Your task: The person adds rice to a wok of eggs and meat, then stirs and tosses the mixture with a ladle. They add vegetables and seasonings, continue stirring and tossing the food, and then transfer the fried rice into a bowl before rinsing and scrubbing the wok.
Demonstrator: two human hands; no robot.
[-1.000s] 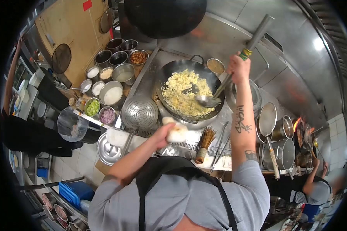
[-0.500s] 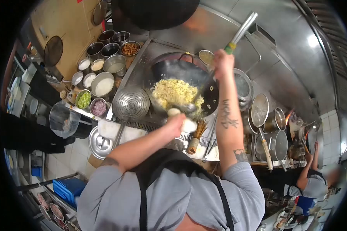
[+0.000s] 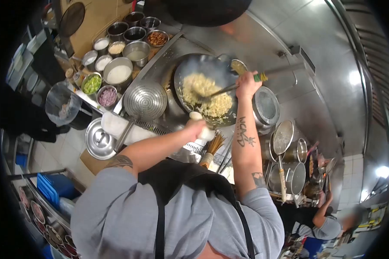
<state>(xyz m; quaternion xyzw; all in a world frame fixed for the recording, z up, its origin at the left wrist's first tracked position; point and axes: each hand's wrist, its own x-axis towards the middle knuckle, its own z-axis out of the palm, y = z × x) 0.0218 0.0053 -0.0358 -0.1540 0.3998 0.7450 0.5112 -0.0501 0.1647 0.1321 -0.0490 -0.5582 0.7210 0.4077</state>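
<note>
A dark wok stands on the range with egg-flecked fried rice in it, and some steam rises. My left hand is closed round a folded white cloth at the wok's near rim; whatever the cloth covers there is hidden. Over the wok's right side, my right hand grips a long-handled wok ladle. The ladle's head is blurred and lies among the rice, left of the wok's middle. Its steel handle end sticks out beyond my hand to the right.
To the left stand several seasoning tubs, with chopped greens and diced red onion nearest. A perforated strainer lies beside the wok. A bamboo brush stands in front. At right are a mesh skimmer, pots and another person.
The view has shifted and turned. The ladle has swung lower, its head moving left through the rice. The wok now tips more towards me, and the rice has spread out.
</note>
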